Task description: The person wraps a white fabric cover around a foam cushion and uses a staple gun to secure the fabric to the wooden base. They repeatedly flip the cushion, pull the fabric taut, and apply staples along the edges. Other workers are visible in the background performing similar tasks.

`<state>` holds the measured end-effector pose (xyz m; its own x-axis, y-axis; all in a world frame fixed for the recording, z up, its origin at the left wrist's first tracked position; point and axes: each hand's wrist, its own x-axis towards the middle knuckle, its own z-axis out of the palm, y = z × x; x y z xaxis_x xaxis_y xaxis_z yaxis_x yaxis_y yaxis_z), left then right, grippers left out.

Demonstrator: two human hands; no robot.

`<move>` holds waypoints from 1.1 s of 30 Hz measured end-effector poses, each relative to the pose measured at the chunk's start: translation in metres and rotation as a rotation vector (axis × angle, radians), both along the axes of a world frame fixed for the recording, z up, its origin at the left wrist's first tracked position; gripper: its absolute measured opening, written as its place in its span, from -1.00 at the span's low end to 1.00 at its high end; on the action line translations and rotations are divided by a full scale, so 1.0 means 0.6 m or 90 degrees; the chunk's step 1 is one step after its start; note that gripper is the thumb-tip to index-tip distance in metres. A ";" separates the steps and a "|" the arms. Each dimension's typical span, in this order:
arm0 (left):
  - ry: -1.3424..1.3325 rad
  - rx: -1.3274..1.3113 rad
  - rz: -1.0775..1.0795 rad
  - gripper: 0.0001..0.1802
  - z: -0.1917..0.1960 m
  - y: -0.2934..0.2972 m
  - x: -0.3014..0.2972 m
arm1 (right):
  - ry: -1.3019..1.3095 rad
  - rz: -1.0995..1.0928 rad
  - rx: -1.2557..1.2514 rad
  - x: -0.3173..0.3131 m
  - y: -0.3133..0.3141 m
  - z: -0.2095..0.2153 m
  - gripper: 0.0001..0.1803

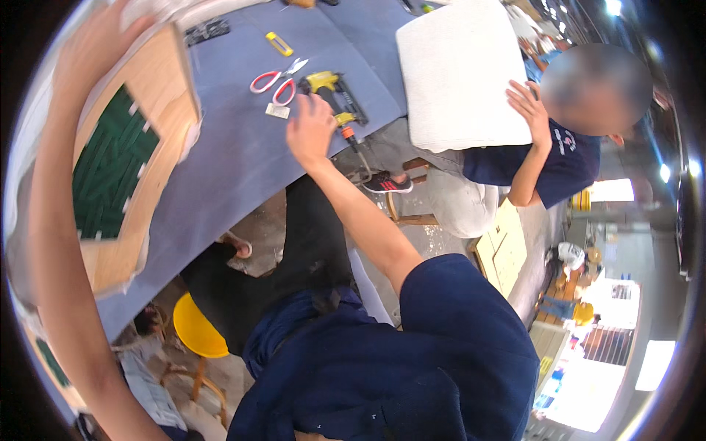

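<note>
My left hand (pixel 95 40) is raised at the upper left, blurred, fingers apart, beside the top edge of a wooden seat panel (pixel 163 95). Dark green woven webbing (pixel 114 165) fills the panel's middle, and pale fabric shows around its edge. My right hand (pixel 310 131) is over the table's edge, its fingers apart and pointing at a yellow and black staple gun (pixel 327 87). Whether the fingertips touch the gun cannot be made out. An air hose (pixel 358 151) hangs from the gun. Red-handled scissors (pixel 281 82) lie just left of this hand, with a small white label (pixel 277 110) beside them.
A yellow-handled tool (pixel 279 43) and a dark object (pixel 207 31) lie on the blue-grey table (pixel 220 165). Across from me a seated person (pixel 548 158) holds a white cushion (pixel 467 73). A yellow stool (pixel 198 327) stands below the table.
</note>
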<state>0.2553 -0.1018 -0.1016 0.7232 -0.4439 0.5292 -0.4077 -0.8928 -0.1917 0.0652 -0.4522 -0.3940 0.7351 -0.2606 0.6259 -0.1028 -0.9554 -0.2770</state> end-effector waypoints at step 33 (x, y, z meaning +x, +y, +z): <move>0.095 -0.067 -0.051 -0.18 0.005 -0.011 -0.002 | 0.069 -0.070 0.110 -0.060 -0.086 -0.019 -0.44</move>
<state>0.2539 -0.1085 -0.0983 0.7614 -0.4516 0.4651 -0.4955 -0.8680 -0.0317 0.0292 -0.5037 -0.4056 0.7570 -0.4387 0.4842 -0.2413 -0.8764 -0.4167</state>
